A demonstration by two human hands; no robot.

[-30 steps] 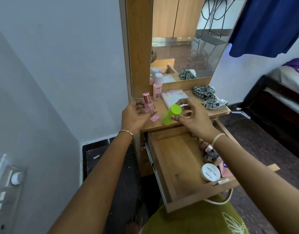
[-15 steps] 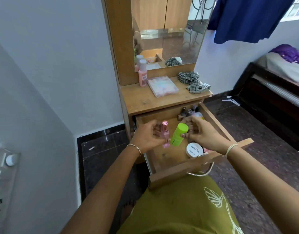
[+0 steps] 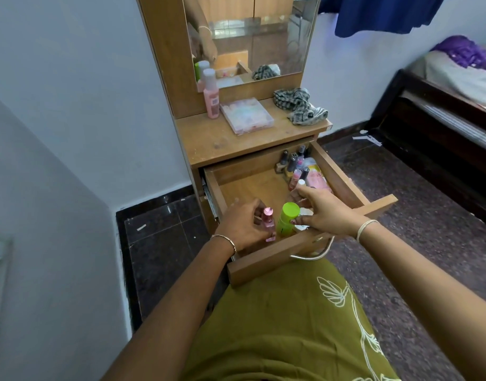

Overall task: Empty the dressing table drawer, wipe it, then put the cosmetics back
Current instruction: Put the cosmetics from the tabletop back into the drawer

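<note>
The wooden drawer (image 3: 264, 185) of the dressing table stands pulled out. My left hand (image 3: 243, 225) grips a small pink bottle (image 3: 351, 220) with a rose cap, low at the drawer's front. Beside it my right hand (image 3: 323, 213) holds a lime green bottle (image 3: 287, 218) upright with thumb and fingers. A white round jar (image 3: 303, 228) is mostly hidden under my right hand. Several small nail polish bottles (image 3: 294, 163) and a pink packet (image 3: 317, 177) lie along the drawer's right side.
On the table top (image 3: 209, 141) stand a pink bottle with a white cap (image 3: 211, 93), a flat pastel palette box (image 3: 246, 115) and a crumpled checked cloth (image 3: 299, 105). A mirror rises behind them. A dark bed frame (image 3: 428, 111) is at the right.
Both hands carried the pink bottle and the green bottle from the table top down into the drawer. The bottles now sit lower, near the drawer's front panel.
</note>
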